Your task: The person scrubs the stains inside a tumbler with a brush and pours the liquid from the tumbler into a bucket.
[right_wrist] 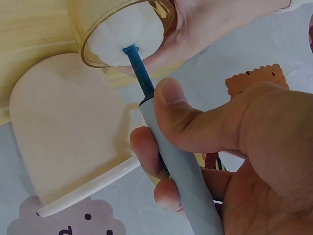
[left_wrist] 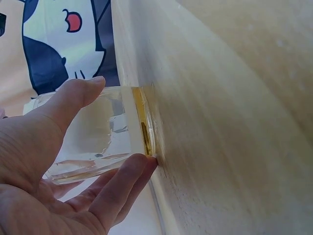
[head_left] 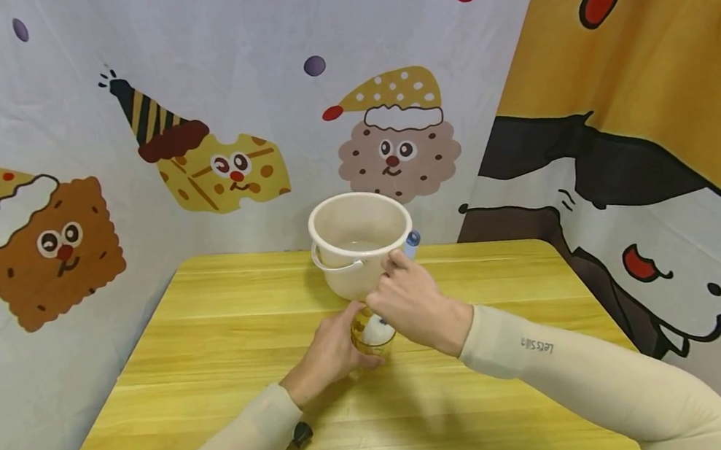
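Observation:
My left hand point(head_left: 329, 351) holds a clear amber-tinted drinking glass point(left_wrist: 88, 129), thumb on one side and fingers around the other. The glass stands on the table with its base at the wood. A sponge cup brush point(right_wrist: 178, 161) is in my right hand point(head_left: 414, 306), its grey-blue handle pinched between thumb and curled fingers. The brush's white sponge head point(right_wrist: 129, 34) sits inside the glass, and its dark blue neck comes out past the rim. In the head view the handle's blue end rises above my right hand.
Just behind the glass stands a cream bucket point(head_left: 340, 283) with its handle hanging at the front. The yellow wood table point(head_left: 214, 343) ends at a cartoon-printed cloth point(head_left: 229, 41). A small black object point(head_left: 301, 434) is beside the left sleeve.

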The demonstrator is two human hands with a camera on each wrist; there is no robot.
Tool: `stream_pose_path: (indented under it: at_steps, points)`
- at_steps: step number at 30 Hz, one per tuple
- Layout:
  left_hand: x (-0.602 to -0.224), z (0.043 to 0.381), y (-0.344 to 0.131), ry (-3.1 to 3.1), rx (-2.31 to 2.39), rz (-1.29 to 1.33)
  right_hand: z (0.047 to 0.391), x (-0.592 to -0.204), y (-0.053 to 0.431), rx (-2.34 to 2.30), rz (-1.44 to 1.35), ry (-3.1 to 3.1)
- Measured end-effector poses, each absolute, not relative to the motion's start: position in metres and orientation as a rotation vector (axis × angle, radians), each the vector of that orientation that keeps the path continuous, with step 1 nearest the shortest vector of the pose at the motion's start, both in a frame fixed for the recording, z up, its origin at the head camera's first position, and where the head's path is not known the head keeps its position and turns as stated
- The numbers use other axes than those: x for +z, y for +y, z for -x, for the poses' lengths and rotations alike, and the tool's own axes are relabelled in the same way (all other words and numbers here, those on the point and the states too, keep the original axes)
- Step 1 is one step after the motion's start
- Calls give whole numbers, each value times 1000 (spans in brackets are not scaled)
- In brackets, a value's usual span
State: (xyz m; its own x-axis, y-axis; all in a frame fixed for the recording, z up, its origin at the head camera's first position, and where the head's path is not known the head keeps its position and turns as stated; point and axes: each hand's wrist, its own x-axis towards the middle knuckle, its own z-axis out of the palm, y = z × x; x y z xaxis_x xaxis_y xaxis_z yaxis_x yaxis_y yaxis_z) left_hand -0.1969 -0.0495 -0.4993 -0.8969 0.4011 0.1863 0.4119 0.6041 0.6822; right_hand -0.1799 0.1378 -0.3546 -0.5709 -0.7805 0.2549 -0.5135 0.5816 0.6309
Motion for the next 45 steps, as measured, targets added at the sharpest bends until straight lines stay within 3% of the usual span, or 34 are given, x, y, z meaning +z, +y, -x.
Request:
stream_pose_path:
  at_steps: [45]
  points:
    - [-501, 194, -48, -2754, -1167, 746, 178, -371, 145, -704, -1091, -2121]
